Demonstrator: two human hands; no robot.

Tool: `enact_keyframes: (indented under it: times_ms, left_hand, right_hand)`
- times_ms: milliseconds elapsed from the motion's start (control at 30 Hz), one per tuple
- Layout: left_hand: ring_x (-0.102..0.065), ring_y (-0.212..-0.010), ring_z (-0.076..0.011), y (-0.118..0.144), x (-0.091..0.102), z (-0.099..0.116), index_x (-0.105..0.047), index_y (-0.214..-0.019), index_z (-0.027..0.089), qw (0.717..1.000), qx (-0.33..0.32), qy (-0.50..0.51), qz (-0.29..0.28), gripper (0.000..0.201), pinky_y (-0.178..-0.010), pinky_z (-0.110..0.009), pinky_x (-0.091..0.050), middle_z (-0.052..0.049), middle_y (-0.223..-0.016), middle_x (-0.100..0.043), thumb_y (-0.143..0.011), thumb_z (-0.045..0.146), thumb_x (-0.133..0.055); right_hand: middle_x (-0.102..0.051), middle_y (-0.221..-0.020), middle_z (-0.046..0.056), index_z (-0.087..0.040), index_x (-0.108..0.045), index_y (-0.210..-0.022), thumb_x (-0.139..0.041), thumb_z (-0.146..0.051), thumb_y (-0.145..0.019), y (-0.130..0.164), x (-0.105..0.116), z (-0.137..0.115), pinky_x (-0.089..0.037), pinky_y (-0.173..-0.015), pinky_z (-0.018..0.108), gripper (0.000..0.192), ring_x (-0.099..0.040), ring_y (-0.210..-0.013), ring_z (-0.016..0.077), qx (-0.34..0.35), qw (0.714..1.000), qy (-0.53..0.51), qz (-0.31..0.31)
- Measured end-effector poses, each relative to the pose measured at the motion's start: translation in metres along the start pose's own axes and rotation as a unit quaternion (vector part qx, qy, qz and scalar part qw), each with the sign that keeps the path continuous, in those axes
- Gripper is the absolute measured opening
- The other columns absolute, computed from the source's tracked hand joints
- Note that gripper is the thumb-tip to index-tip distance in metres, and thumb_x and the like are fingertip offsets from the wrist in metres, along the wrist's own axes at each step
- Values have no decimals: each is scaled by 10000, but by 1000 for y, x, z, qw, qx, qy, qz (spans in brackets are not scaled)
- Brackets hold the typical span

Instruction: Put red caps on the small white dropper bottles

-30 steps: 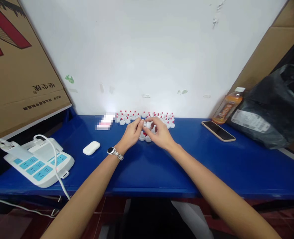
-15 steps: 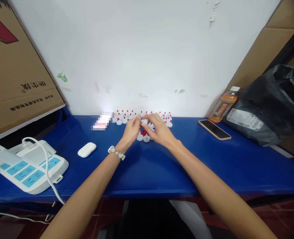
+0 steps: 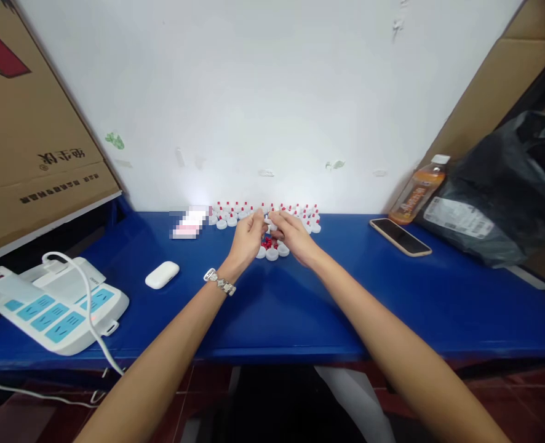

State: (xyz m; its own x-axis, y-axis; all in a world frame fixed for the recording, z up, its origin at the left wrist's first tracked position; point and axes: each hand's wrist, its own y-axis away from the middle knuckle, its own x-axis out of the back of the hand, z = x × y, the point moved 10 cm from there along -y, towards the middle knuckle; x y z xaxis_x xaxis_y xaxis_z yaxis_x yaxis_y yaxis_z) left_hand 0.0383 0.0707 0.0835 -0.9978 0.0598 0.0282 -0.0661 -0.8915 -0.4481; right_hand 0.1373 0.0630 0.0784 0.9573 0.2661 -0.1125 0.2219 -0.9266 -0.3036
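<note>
Since a moment ago, both hands have slid a little toward the back edge of the tabletop [image 3: 300,320], and the fingertips now meet higher up, closer to the rows of caps.

The left hand [image 3: 247,241] and the right hand [image 3: 293,237] come together near the middle of the back edge. Their fingertips touch, and they seem to pinch one small white piece between them, but it is too tiny and too hidden to tell just how each grip closes on it. Both grips are pressed together, not spread. The person holds it up off the tabletop, likely so that both hands can work on it at once.

Right under the hands lies a little pile of red bits [image 3: 267,243] with a few loose white caps [image 3: 272,253] beside it. They sit close, so the fingers only need a short reach to get one.

Behind the hands, along the back edge by the wall, stand rows of finished caps [image 3: 235,215], white with red tips. They are lined up neatly, out of the way of the work.

A watch [image 3: 218,282] is on the left wrist. Toward the left side lies a white earbud case [image 3: 162,274], and at the front left corner a power strip [image 3: 55,307] with a white cable. Toward the right end of the back edge lie a phone [image 3: 400,236], an orange drink bottle [image 3: 415,192] and a black bag [image 3: 503,191], all well apart from the hands.
</note>
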Motion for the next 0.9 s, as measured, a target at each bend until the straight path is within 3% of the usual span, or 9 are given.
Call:
enact_keyframes:
  times_ms: [100, 300, 367, 500, 600, 733, 833, 900]
  left_hand:
    - [-343, -481, -81, 4, -4, 6, -392, -642, 200, 1000, 0, 5, -2, 516, -457, -225, -308, 51, -549, -362, -936, 611, -494]
    - [-374, -479, -85, 6, -8, 7, -430, -643, 195, 1000, -1, 1, -8, 536, -452, -232, -340, 36, -562, -425, -918, 651, -491]
    - [-385, -509, -95, 1, 6, 8, -435, -628, 195, 1000, -17, -20, 13, 542, -470, -238, -342, 25, -570, -434, -930, 643, -478]
    - [-378, -541, -119, -8, 58, 11, -361, -603, 215, 989, -53, -33, 137, 538, -544, -262, -364, 25, -559, -359, -987, 589, -398]
    - [-418, -606, -146, -14, 46, 4, -405, -671, 215, 985, -50, -157, 56, 471, -618, -290, -385, 7, -624, -425, -1020, 524, -342]
    - [-499, -871, -213, -10, 3, -2, -533, -804, 208, 917, -127, -371, -71, 289, -851, -361, -413, -43, -842, -565, -994, 410, -452]
    - [-501, -987, -257, -8, -9, -12, -636, -918, 216, 882, -128, -438, -117, 214, -930, -412, -402, -71, -981, -600, -945, 408, -545]
    - [-507, -1007, -266, -9, -5, -12, -671, -969, 227, 880, -118, -444, -117, 232, -947, -423, -401, -75, -1007, -611, -936, 427, -558]
  right_hand:
    - [-347, -612, -78, -220, -474, -747, -722, -575, -739, 2, -3, 6, -395, -544, 259, 434, -307, -523, 86, -62, 996, -69, -10]
    - [-328, -541, -82, -212, -481, -724, -679, -449, -779, 7, -4, 9, -396, -519, 266, 313, -296, -486, 92, -112, 989, -93, -12]
    - [-274, -498, -90, -219, -461, -702, -606, -432, -820, 8, 0, 13, -394, -516, 271, 284, -282, -468, 102, -148, 982, -113, -17]
    - [-234, -482, -95, -224, -467, -729, -528, -463, -880, 10, 22, 13, -408, -538, 275, 290, -279, -466, 114, -175, 976, -133, 0]
    - [-401, -564, -66, -217, -531, -847, -610, -501, -856, 6, 30, 3, -438, -575, 268, 294, -413, -530, 121, -123, 988, -95, 18]
    - [-600, -728, -17, -217, -556, -894, -644, -486, -841, 0, 33, 1, -451, -577, 236, 288, -535, -605, 110, -71, 994, -47, 64]
    - [-644, -782, -12, -222, -552, -921, -635, -516, -841, -1, 39, 7, -453, -582, 223, 315, -565, -603, 95, -64, 993, -35, 92]
    - [-670, -824, -7, -226, -542, -923, -671, -547, -808, -2, 42, 9, -450, -589, 220, 365, -603, -635, 101, -50, 995, -8, 88]
